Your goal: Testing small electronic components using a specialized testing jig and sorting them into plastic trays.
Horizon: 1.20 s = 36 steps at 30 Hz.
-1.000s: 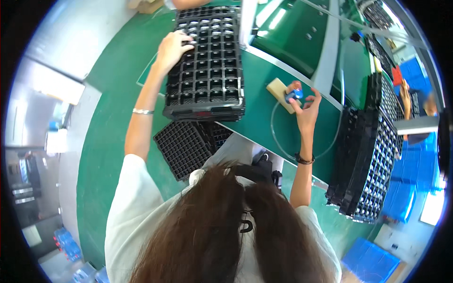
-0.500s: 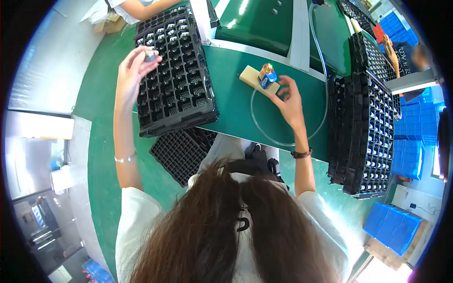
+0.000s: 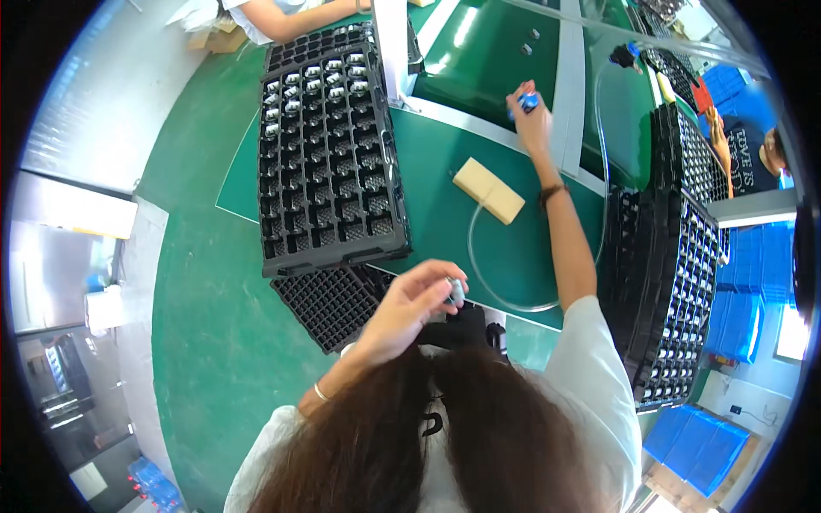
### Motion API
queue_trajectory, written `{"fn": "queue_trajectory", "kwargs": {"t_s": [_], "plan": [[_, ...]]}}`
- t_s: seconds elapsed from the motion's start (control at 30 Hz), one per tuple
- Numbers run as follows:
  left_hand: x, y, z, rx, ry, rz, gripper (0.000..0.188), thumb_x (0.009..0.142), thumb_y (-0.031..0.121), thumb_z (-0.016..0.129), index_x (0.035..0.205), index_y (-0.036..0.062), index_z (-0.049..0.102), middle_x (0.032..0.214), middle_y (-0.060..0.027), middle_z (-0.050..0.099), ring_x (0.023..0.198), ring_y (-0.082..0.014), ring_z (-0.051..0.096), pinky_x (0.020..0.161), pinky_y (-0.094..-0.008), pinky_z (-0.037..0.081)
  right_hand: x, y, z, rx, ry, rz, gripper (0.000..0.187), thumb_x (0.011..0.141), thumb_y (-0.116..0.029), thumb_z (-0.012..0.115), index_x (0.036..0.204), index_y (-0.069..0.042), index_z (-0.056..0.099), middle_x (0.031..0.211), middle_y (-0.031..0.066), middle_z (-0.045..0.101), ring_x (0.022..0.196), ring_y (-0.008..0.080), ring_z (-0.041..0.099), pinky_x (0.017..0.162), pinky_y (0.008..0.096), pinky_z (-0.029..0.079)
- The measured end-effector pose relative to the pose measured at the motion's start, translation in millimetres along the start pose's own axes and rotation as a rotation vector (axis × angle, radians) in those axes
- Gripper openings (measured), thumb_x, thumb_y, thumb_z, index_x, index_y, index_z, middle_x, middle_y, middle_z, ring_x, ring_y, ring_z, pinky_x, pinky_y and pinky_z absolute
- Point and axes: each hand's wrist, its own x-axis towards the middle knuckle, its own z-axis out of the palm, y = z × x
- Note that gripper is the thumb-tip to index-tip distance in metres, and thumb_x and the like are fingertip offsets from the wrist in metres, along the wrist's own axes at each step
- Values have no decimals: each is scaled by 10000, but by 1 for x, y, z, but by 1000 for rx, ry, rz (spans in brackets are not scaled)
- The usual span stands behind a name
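My left hand (image 3: 409, 309), drawn in close to my body, pinches a small silvery metal part (image 3: 457, 292) between thumb and fingers. Stretched out over the green belt (image 3: 479, 81), my right hand (image 3: 532, 115) is closed round a small blue piece (image 3: 525, 103); the fingers cover much of it. A pale yellow block (image 3: 489, 190) lies bare on the green table (image 3: 436, 171), with a clear tube (image 3: 479, 265) running from it. To its left stands a black compartment tray (image 3: 333, 255), its far pockets holding several silvery parts (image 3: 312, 81).
More stacked black trays (image 3: 637, 282) stand on the right, and another black tray (image 3: 325, 308) sits lower, under the left one. Two small parts (image 3: 530, 43) lie on the belt. A co-worker's arm (image 3: 308, 21) reaches in at the far left; another person (image 3: 744, 145) is at far right.
My left hand has come from over the tray toward my body with the metal part. The blue piece is gone from the yellow block; my right hand has moved forward over the belt, holding a blue piece.
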Motion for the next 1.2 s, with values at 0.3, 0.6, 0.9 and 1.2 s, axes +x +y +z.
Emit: {"fn": "queue_trajectory", "kwargs": {"t_s": [0.3,0.6,0.9,1.2], "plan": [[3,0,-1,2,67,-14,226,931,155,491,1116,42,558,990,3,566,876,-68,509,790,-223,433,94,45,44,-25,159,-15,433,783,-334,653,1052,0,591,1053,120,641,1004,285,598,850,347,445],[4,4,9,7,103,125,319,949,118,432,1235,-10,491,1077,-37,558,978,-98,511,907,-261,403,95,34,18,-102,383,-311,432,745,-374,694,983,-29,589,781,157,634,727,379,591,719,437,449],[39,10,10,205,241,409,277,905,128,530,1137,-18,571,947,-9,617,887,-59,548,815,-218,424,-130,-164,-107,1214,-267,440,289,898,-341,521,1073,-113,492,989,89,590,860,137,557,717,268,462],[27,-10,30,241,136,357,256,856,69,595,1087,-42,601,957,-61,636,886,-89,575,817,-226,441,-210,-190,-146,1087,-141,313,290,904,-257,467,1012,-2,553,968,78,601,802,109,569,728,239,444]]}}
